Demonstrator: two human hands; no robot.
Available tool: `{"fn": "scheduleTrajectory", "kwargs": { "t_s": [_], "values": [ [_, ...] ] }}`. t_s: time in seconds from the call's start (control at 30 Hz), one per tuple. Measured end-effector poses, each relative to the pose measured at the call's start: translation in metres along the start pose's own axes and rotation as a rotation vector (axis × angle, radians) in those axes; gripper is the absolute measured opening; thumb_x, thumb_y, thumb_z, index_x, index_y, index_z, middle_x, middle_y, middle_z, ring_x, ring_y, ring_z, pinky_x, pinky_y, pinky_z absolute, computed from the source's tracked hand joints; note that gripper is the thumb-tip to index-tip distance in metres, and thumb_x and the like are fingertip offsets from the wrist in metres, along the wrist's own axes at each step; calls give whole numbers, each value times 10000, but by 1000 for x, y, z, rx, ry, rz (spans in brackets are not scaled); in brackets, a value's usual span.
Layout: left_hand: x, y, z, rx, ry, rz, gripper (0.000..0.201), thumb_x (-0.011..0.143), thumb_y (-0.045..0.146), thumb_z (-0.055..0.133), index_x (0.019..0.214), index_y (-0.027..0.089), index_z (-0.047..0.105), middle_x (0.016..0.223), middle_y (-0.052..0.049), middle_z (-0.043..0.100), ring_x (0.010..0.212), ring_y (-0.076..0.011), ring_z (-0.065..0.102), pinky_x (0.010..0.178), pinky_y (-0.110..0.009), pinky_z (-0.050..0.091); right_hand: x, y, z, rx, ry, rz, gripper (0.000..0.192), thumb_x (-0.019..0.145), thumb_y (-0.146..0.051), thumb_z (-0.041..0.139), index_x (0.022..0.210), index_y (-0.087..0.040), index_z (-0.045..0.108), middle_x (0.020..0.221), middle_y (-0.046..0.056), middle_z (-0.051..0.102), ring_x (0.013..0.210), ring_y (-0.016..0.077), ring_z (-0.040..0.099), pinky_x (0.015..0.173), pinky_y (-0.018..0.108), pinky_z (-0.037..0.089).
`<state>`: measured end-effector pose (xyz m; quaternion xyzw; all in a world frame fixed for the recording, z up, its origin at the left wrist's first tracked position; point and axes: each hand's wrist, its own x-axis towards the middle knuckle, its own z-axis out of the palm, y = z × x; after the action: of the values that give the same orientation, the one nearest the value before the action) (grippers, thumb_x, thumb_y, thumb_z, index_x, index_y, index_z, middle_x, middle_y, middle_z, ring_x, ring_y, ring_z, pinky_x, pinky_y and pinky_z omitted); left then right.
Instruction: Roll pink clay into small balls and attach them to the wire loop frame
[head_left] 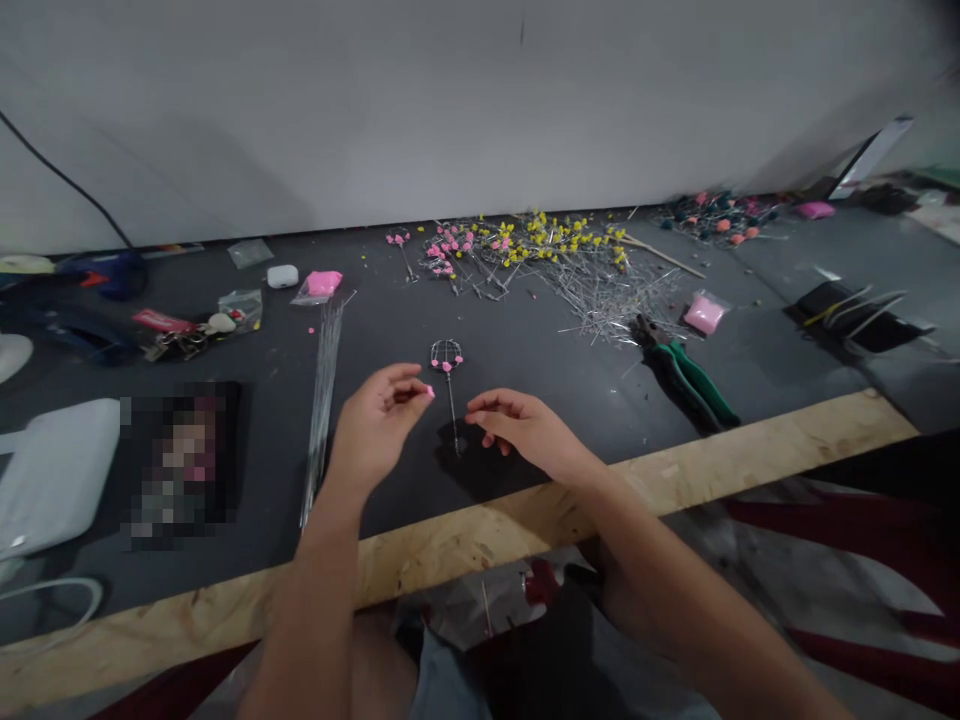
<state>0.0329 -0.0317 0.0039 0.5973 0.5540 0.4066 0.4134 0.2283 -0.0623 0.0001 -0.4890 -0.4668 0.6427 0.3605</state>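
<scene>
My left hand pinches a small piece of pink clay between thumb and fingertips. Just to its right, a wire piece lies on the dark table, with a rounded cage-like head, a few pink blobs on it and a thin twisted stem. Close to the stem's right side is my right hand, its thumb and forefinger drawn together; whatever may be between them is too small to make out. Neither hand visibly touches the wire piece.
Wire pieces with pink and yellow tips lie behind, beside loose wires. Green-handled pliers rest at right. Long straight wires lie left. Pink clay packs and a wooden table edge show.
</scene>
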Motion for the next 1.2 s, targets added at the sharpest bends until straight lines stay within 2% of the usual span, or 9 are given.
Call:
{"fn": "scheduleTrajectory", "kwargs": {
  "t_s": [0.1,0.27,0.53,0.7,0.83,1.07,1.2],
  "values": [
    [-24,8,18,-65,-84,27,330,765,259,606,1086,206,552,903,-34,657,836,-147,632,783,-302,511,-5,-3,3,-3,-29,-9,232,783,-352,582,946,-189,610,755,-2,590,608,78,515,475,187,359],
    [-38,13,28,156,-122,113,322,780,199,562,1097,254,579,930,-18,668,859,-152,635,805,-317,513,-10,-5,6,-63,-28,13,248,778,-400,589,868,-171,618,643,-19,550,512,64,440,464,196,333],
    [-38,13,28,287,-108,218,260,811,197,535,1053,260,607,953,-9,659,856,-139,621,778,-283,504,-5,-2,5,-10,-37,47,181,774,-337,567,812,-166,613,636,-15,553,518,72,469,454,195,356],
    [-38,16,25,328,-134,279,161,834,263,534,960,239,633,974,-23,651,897,-155,609,799,-302,493,-5,-4,7,79,-35,33,158,763,-317,579,762,-165,623,629,-18,559,554,77,496,489,203,374],
    [-38,17,24,353,-117,284,155,838,318,542,931,249,646,947,-18,665,879,-160,616,785,-303,497,-6,-7,6,107,-55,41,187,759,-348,599,743,-163,623,638,-12,569,560,77,499,498,202,381],
    [-39,12,21,379,-100,331,159,847,333,538,901,268,672,892,-9,677,836,-149,623,764,-285,495,-4,-5,4,73,-113,70,180,766,-347,583,740,-173,626,630,-6,569,592,95,517,502,208,399],
    [-40,10,19,401,-115,355,169,850,333,527,915,264,667,902,-14,677,841,-151,624,764,-289,497,-3,-3,6,37,-105,41,160,760,-326,571,750,-174,620,622,-13,564,561,86,488,507,212,388]
  ]
}}
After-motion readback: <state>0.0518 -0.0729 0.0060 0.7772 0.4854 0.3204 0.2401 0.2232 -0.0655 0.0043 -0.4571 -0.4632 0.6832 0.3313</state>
